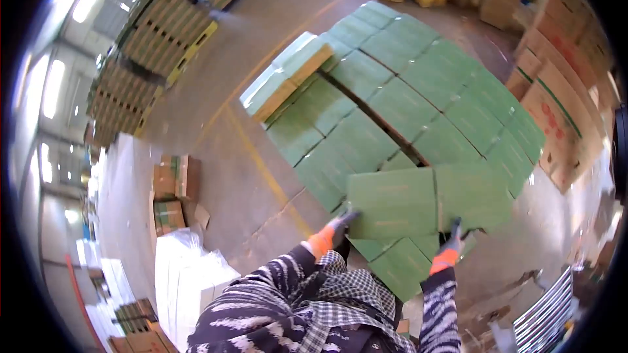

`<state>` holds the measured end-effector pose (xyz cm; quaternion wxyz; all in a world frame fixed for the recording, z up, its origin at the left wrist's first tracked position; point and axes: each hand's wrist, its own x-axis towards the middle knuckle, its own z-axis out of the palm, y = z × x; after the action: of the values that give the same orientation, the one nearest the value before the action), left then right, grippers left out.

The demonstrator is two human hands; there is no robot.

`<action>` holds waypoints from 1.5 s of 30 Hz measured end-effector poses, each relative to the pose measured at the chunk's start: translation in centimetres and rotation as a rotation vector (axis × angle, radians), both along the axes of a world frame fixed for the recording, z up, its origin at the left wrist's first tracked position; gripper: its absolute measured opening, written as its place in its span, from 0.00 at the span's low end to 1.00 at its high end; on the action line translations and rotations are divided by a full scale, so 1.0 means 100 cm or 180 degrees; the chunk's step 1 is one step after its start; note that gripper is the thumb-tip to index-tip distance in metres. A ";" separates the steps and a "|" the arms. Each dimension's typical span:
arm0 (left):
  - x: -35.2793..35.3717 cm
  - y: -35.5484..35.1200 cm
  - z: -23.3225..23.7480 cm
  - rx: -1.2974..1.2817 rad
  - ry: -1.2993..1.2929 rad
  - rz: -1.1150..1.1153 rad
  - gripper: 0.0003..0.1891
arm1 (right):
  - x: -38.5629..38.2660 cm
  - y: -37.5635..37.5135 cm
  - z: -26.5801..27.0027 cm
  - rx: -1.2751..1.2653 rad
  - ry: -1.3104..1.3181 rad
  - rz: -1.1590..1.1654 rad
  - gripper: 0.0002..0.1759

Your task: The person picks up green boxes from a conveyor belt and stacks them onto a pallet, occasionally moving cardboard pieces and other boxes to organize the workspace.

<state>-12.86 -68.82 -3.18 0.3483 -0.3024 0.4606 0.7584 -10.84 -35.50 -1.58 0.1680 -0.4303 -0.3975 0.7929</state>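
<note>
Two green cardboard boxes sit side by side in front of me, a left box (pixel 391 204) and a right box (pixel 472 195). My left hand (pixel 335 231), in a grey and orange glove, grips the left box at its lower left corner. At the near edge of the right box is my right hand (pixel 449 251), gloved alike, its thumb on top and the other fingers hidden below. Beneath the pair, more green boxes (pixel 400 268) show. Just beyond them spreads a wide layer of green boxes (pixel 418 98), split by a dark gap.
A short row of boxes (pixel 294 82) stands higher on the layer's far left. Loaded pallets (pixel 147 33) line the left side. Brown cartons (pixel 176 176) and a white wrapped stack (pixel 186 268) stand nearer. Large cartons (pixel 556 111) and a metal roller rack (pixel 543 310) are at right.
</note>
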 end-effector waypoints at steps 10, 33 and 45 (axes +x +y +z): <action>-0.130 -0.272 -0.009 -0.0949 0.0273 0.1340 0.19 | -0.316 -0.311 -0.067 0.0214 0.0290 0.1218 0.51; -0.161 -0.291 -0.106 -0.1566 -0.0069 0.2262 0.22 | -0.161 -0.235 -0.095 0.2175 -0.0678 0.3561 0.24; 0.066 -0.139 -0.067 -0.1669 -0.0222 -0.0364 0.23 | 0.203 0.075 -0.054 0.2722 -0.2396 0.3869 0.26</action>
<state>-6.29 -82.74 -9.89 0.3160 -0.3817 0.6453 0.5814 9.43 -28.01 -7.00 -0.2845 -0.2761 -0.8570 0.3293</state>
